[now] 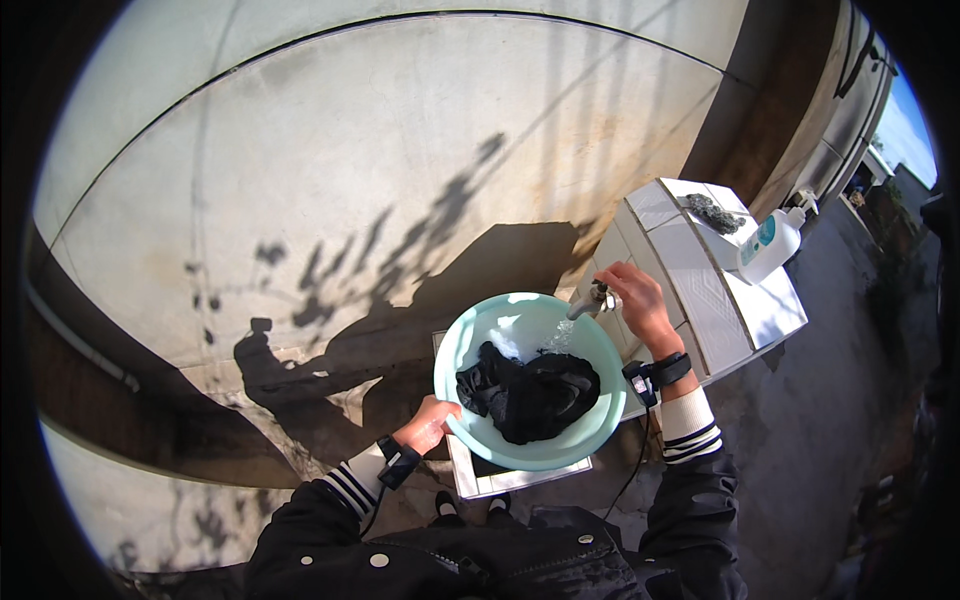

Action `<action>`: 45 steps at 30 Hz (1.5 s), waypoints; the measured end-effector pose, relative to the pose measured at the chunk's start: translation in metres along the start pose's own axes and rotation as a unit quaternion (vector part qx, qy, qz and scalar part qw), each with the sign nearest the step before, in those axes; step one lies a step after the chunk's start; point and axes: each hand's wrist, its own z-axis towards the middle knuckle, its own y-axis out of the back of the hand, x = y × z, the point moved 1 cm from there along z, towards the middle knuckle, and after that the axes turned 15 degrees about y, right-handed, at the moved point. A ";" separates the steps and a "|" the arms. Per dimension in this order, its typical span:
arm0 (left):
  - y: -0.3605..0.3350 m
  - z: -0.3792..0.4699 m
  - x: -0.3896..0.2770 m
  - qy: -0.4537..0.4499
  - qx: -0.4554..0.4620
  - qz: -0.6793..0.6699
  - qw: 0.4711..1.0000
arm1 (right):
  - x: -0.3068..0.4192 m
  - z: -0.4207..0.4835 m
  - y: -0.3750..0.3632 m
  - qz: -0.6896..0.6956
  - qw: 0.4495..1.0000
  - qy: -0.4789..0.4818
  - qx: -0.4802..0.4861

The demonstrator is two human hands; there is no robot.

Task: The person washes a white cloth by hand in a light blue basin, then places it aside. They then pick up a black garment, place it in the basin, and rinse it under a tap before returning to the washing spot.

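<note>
A pale turquoise plastic basin (pixel 616 411) rests on a white-tiled sink (pixel 465 476). Inside it lies bunched black cloth (pixel 536 397), probably a garment. My left hand (pixel 429 424) grips the basin's left rim, with the thumb over the edge. On the handle of a metal tap (pixel 595 301) is my right hand (pixel 637 301), its fingers closed around the top. Running water (pixel 559 337) splashes from the spout into the basin, beside the cloth. Each wrist wears a black strapped device with a cable.
To the right stands a white-tiled ledge (pixel 697 281). It carries a white pump bottle (pixel 771 244) with a printed label and a dark grey scouring pad (pixel 715 214). Behind the basin rises a plastered wall (pixel 337 150) marked by shadows. Concrete ground (pixel 810 450) extends on the right.
</note>
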 end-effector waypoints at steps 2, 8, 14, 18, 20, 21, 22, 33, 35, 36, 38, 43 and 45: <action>-0.006 0.020 0.003 0.070 -0.022 -0.162 0.984 | 0.000 0.001 0.001 -0.016 1.000 0.020 -0.009; -0.003 0.044 0.018 0.120 -0.086 -0.135 0.980 | 0.003 0.008 0.007 -0.039 0.998 0.048 0.016; 0.001 0.042 0.016 0.082 -0.034 -0.128 0.988 | 0.003 0.010 0.007 -0.031 0.998 0.062 0.004; 0.000 0.046 0.011 0.105 -0.053 -0.139 0.983 | 0.000 0.009 0.005 -0.044 0.996 0.068 0.023; -0.001 0.048 0.010 0.116 -0.065 -0.128 0.983 | -0.002 0.009 0.005 -0.051 0.995 0.077 0.025; -0.001 0.048 0.009 0.117 -0.059 -0.132 0.983 | -0.002 0.008 0.005 -0.050 0.995 0.081 0.027; -0.001 0.049 0.009 0.116 -0.053 -0.133 0.983 | -0.003 0.008 0.005 -0.049 0.995 0.085 0.026; 0.001 0.062 0.009 0.111 -0.009 -0.126 0.986 | -0.001 0.009 0.008 -0.050 0.995 0.079 0.027; 0.000 0.064 0.007 0.094 0.005 -0.115 0.989 | 0.001 0.010 0.010 -0.058 0.995 0.078 0.022; -0.001 0.064 0.006 0.098 0.008 -0.119 0.988 | 0.002 0.011 0.011 -0.053 0.996 0.073 0.018; -0.003 0.062 0.004 0.092 0.012 -0.121 0.988 | 0.005 0.011 0.014 -0.062 0.996 0.070 0.002; -0.007 0.057 -0.003 0.085 0.031 -0.131 0.987 | 0.011 0.010 0.015 -0.034 0.999 0.034 -0.013; -0.007 0.056 -0.005 0.082 0.039 -0.136 0.987 | 0.010 0.010 0.013 -0.017 0.999 0.020 -0.018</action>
